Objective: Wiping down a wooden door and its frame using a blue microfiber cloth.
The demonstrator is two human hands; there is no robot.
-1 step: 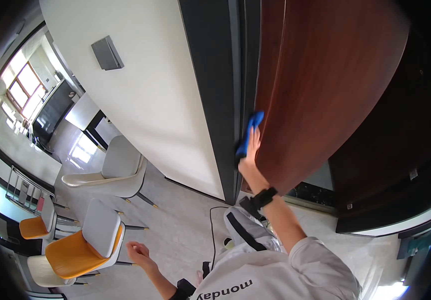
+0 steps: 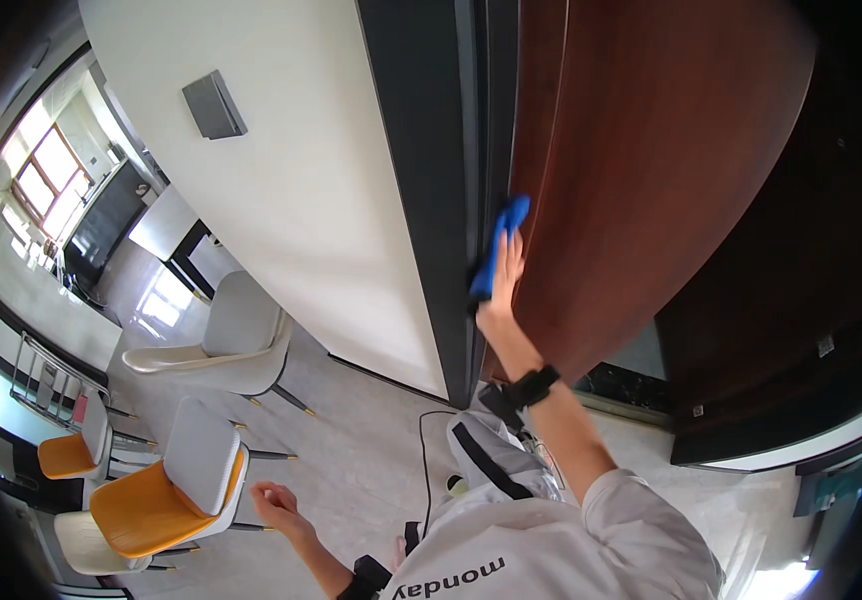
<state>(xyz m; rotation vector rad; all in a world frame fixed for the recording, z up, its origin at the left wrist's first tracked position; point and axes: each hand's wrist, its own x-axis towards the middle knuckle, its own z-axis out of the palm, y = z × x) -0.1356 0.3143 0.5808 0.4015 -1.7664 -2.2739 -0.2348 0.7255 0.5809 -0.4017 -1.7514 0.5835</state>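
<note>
My right hand (image 2: 502, 290) is raised, pressing a blue cloth (image 2: 499, 253) flat against the dark door frame (image 2: 438, 200). Its fingers point upward along the frame, beside the edge of a reddish-brown wooden door (image 2: 641, 160). Cloth sticks out above the fingertips and along the frame side of the hand. Low on the left, my left hand (image 2: 281, 508) hangs in the air with its fingers loosely curled; I see nothing in it. The nearest thing to it is a chair with an orange seat (image 2: 146, 508).
A white wall (image 2: 281, 210) with a grey switch plate (image 2: 215, 105) adjoins the frame. Beyond it are a grey chair (image 2: 241, 318), a white table (image 2: 164, 225) and a metal rack (image 2: 43, 385). A black cable (image 2: 424, 460) lies on the floor by my feet.
My right hand and the blue cloth have slid a little higher along the door frame. The left hand has barely moved.
</note>
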